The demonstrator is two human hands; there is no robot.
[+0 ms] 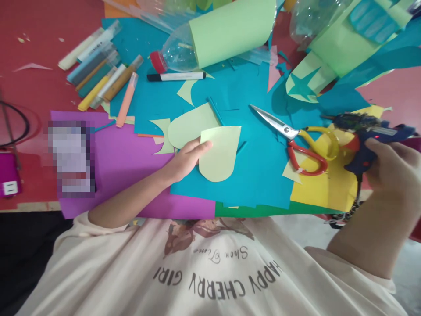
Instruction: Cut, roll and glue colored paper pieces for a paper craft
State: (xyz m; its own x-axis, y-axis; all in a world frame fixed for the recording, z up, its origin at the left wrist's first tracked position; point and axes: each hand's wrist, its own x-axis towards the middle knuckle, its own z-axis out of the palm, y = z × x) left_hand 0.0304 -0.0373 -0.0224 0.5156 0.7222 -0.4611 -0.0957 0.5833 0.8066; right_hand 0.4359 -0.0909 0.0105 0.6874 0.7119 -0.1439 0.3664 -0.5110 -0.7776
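Note:
Between thumb and fingers, my left hand [190,158] pinches a pale green paper cutout [219,156] with one rounded end. A second pale green cutout [190,125] lies just behind it on the blue paper [263,180]. Over at the right, my right hand [394,164] is wrapped around a dark blue glue gun [363,149] with a small red light lit. Scissors [289,134] with one yellow and one red handle lie open between the two hands, nearer the right one.
A plastic bottle [230,37] wrapped in light green paper lies at the back, beside a black-and-white marker [177,76]. Several colored markers [101,66] are at the left, above a phone [74,158] on purple paper [131,175]. Another green-wrapped bottle [342,44] sits back right.

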